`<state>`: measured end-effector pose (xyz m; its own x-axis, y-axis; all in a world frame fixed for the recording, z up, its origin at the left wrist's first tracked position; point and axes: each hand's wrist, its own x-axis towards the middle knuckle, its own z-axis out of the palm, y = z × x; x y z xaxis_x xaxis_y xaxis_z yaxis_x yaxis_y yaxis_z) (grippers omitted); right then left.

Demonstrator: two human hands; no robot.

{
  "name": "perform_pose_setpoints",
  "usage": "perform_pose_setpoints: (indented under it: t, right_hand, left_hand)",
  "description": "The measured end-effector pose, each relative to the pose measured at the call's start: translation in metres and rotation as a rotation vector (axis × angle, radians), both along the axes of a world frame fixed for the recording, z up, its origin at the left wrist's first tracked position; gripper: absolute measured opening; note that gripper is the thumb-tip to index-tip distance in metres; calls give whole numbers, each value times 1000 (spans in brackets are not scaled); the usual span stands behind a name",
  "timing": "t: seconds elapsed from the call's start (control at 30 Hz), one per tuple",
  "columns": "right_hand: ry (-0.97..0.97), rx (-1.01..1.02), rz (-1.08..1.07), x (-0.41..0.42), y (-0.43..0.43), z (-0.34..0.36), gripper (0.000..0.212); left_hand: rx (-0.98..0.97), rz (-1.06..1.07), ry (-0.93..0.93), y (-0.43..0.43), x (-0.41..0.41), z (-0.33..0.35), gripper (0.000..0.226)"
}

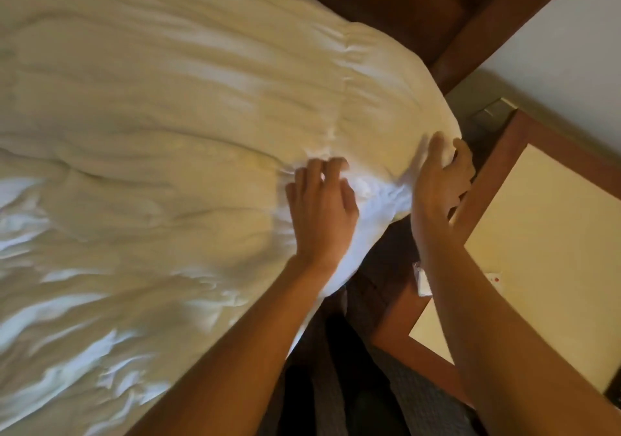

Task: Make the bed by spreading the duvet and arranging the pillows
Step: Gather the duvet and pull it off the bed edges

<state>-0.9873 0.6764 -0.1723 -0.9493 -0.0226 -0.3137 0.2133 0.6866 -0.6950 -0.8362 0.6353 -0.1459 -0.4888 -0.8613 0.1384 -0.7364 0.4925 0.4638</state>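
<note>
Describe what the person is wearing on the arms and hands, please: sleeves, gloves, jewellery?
The left hand and right hand are bare, with no gloves, and no watch or bracelet shows at either wrist. No sleeve shows on either forearm up to the frame's edge. The fingers are too blurred to rule out rings.
</note>
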Motion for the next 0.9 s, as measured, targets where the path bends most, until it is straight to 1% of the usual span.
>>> perform_pose_setpoints:
  t: [0.07,0.13,0.17,0.2,0.23,0.27,0.3,0.33,0.37,0.47,0.5,0.53,0.57,0.6,0.67,0.7,0.73,0.77,0.83,0.9]
  right_hand:
    - [-215,-27,-111,-28,-8,-2,71]
    - [-468,-105,-144,-51,-15,0,78]
    - [-548,-134,-147,-59,-15,3,79]
    - [-553,-154,-133,-67,-13,2,75]
    - [-496,-153,-102,-70,-10,4,68]
    - [-394,-145,-77,-70,-5,10,62]
    - [-261,-145,-69,-67,1,14,57]
    - [-137,-130,-74,-65,7,18,57]
    - [-43,-135,-92,-64,14,16,55]
    - [108,-288,-201,-67,26,24,33]
    - [162,-295,-217,-72,29,26,28]
    - [169,-276,-213,-75,32,27,27]
    - [144,-205,-196,-79,36,21,30]
    - [77,-106,-169,-75,39,19,36]
    - [-78,34,-78,-67,41,7,52]
    - [-95,84,8,-62,42,1,59]
    - [-81,129,87,-55,40,0,64]
    - [-59,174,142,-47,37,2,63]
    - [-19,195,197,-29,29,11,53]
    - [-21,63,224,-3,22,16,41]
  left_hand:
    - [-58,66,-42,-33,-2,2,32]
    - [-55,76,-161,-60,-9,-1,50]
    - [-45,59,-246,-69,-13,-6,58]
    - [-47,38,-313,-76,-17,-11,60]
    - [-67,20,-346,-80,-19,-16,54]
    - [-110,11,-346,-83,-22,-20,41]
    - [-154,11,-316,-85,-23,-22,27]
    - [-174,23,-259,-86,-24,-23,17]
    - [-167,36,-172,-84,-27,-22,14]
    - [-116,39,151,-66,-43,1,16]
    - [-95,33,237,-60,-50,11,14]
    - [-72,14,290,-56,-57,17,13]
    - [-49,-7,292,-52,-61,19,13]
    - [-21,-23,248,-51,-64,18,14]
    - [56,-34,65,-49,-64,9,22]
    - [101,-19,-9,-47,-62,4,27]
    - [151,0,-41,-44,-59,2,32]
    - [198,14,-28,-38,-57,2,34]
    - [243,23,60,-26,-53,8,32]
    - [222,36,97,-16,-48,12,29]
